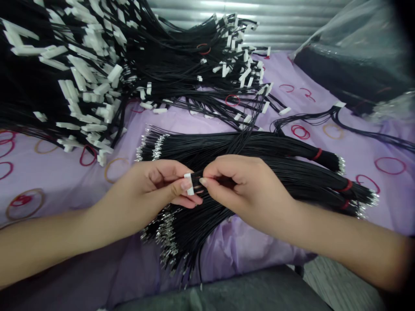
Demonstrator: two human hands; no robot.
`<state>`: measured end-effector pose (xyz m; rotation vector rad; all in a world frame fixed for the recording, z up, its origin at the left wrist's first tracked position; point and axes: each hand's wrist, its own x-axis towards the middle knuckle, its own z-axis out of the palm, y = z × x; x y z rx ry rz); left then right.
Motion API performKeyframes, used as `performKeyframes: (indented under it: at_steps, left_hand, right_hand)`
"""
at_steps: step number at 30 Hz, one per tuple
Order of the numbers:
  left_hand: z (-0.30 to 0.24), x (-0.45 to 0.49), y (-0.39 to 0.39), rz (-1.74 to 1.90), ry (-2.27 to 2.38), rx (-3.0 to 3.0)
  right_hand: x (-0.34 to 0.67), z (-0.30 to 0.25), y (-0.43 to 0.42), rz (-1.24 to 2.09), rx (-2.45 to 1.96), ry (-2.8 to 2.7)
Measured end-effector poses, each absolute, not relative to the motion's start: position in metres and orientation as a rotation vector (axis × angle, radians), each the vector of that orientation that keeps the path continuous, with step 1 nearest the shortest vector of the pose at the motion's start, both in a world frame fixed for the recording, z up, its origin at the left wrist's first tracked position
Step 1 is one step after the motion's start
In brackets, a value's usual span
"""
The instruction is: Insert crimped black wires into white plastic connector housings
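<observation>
My left hand [158, 185] pinches a small white plastic connector [189, 185] between thumb and fingers. My right hand [243, 185] is closed on thin black wires [196, 178] whose ends meet the connector. Both hands hover over bundles of black wires with metal terminals [259, 151], some tied with red rubber bands. More loose terminal-tipped wires [175, 233] fan out below my hands toward the table's near edge.
A big heap of black wires with white connectors [97, 73] fills the back left. Red and tan rubber bands [300, 131] lie scattered on the purple cloth [58, 172]. A clear plastic bag with dark contents [353, 65] sits at the back right.
</observation>
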<state>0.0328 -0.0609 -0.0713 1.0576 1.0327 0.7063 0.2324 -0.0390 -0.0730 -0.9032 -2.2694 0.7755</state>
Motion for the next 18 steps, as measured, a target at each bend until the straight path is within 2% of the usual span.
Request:
performKeyframes:
  at_steps: [2, 5, 7, 11, 18]
  left_hand:
    - [-0.069, 0.033, -0.06, 0.722, 1.015, 1.047]
    - [-0.062, 0.029, -0.06, 0.823, 0.999, 1.066]
    - [-0.057, 0.025, -0.059, 0.893, 0.998, 1.126]
    - [-0.051, 0.019, -0.059, 0.906, 0.939, 1.153]
    - [-0.057, 0.024, -0.053, 0.953, 0.982, 1.11]
  right_hand:
    - [0.235, -0.069, -0.041, 0.67, -0.873, -2.306]
    - [0.241, -0.058, -0.05, 0.233, -0.815, -2.307]
    - [0.244, -0.053, -0.057, 0.059, -0.742, -2.32]
    - [0.239, -0.065, -0.064, 0.195, -0.495, -2.614]
    - [0.23, -0.088, -0.061, 0.248, -0.473, -2.685]
